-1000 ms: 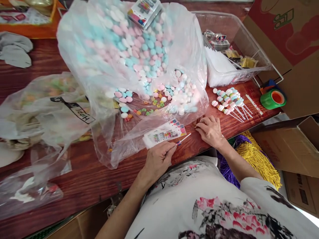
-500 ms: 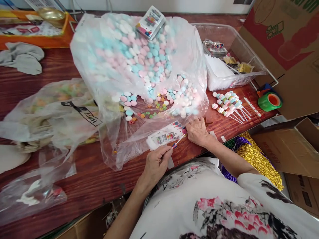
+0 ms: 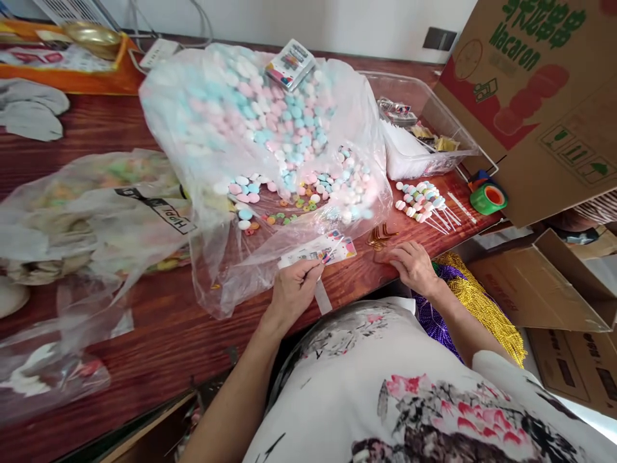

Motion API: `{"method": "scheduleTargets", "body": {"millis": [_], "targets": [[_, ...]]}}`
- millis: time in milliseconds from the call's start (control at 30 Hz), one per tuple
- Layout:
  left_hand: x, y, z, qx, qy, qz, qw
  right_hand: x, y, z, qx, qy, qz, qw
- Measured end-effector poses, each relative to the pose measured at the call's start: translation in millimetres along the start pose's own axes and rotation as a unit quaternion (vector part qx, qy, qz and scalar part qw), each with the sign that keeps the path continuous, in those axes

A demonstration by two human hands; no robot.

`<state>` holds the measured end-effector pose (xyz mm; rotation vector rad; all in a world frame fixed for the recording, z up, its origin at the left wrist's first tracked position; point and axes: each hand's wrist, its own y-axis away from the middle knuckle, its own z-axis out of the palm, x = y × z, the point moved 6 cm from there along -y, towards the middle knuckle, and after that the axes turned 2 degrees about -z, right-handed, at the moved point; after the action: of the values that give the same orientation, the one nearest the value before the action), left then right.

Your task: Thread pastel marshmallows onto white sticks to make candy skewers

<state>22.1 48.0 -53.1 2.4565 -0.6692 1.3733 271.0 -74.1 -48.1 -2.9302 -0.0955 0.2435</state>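
Note:
My left hand (image 3: 296, 286) is closed in a pinch on a thin white stick (image 3: 336, 243) with a small pink-and-blue piece at the fingertips. Beneath it lies a white printed card (image 3: 344, 247) with coloured balloon shapes, partly covered by the hand. At the table's front edge, my right hand (image 3: 414, 265) has its fingers bent and tips together. Whatever it may pinch is too blurred to name. Several gold twist ties (image 3: 380, 236) lie just beyond those fingertips. A big clear plastic bag (image 3: 357, 83) of pink, blue and white candies spreads in front of both hands.
Skewered candies (image 3: 421, 200) on white sticks lie at the right, near green tape (image 3: 488, 198). Behind stands a clear tub (image 3: 414, 168) with packets and white bags. A stack of printed cards (image 3: 290, 64) rests on the candy bag. Cardboard box (image 3: 540, 96) stands at right.
My right hand has moved right and toward me, off the card's end, uncovering the gold twist ties. My left hand has shifted slightly left and away from me, still pinching the stick. The view has turned right.

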Motion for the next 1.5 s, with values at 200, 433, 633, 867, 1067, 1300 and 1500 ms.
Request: {"method": "scheduleTargets", "body": {"millis": [200, 433, 633, 867, 1067, 1300, 1500], "targets": [[10.0, 17.1, 5.7, 0.002, 0.092, 0.006, 0.996, -16.4, -14.0, 19.6, -0.003, -0.029, 0.028, 0.999], [4.0, 23.6, 16.6, -0.021, 0.171, -0.088, 0.981, -38.7, -19.5, 12.6, 0.018, -0.131, 0.005, 0.991], [10.5, 13.9, 27.8, -0.055, 0.234, -0.116, 0.964, -90.8, -37.3, -13.1, 0.146, -0.375, -0.04, 0.915], [17.3, 13.2, 24.3, -0.083, 0.285, -0.137, 0.945, -99.0, -58.2, 20.4, 0.126, -0.449, -0.016, 0.884], [12.5, 17.1, 21.0, -0.059, 0.273, -0.091, 0.956, -95.1, -47.5, 21.3, 0.114, -0.516, 0.019, 0.849], [40.0, 17.2, 7.4, -0.003, 0.185, 0.042, 0.982, -96.7, -37.4, 34.0, 0.031, -0.648, 0.152, 0.746], [63.1, 14.1, 1.4, -0.006, 0.119, 0.122, 0.985, -90.5, -49.5, 16.2, -0.005, -0.69, 0.138, 0.711]]}}
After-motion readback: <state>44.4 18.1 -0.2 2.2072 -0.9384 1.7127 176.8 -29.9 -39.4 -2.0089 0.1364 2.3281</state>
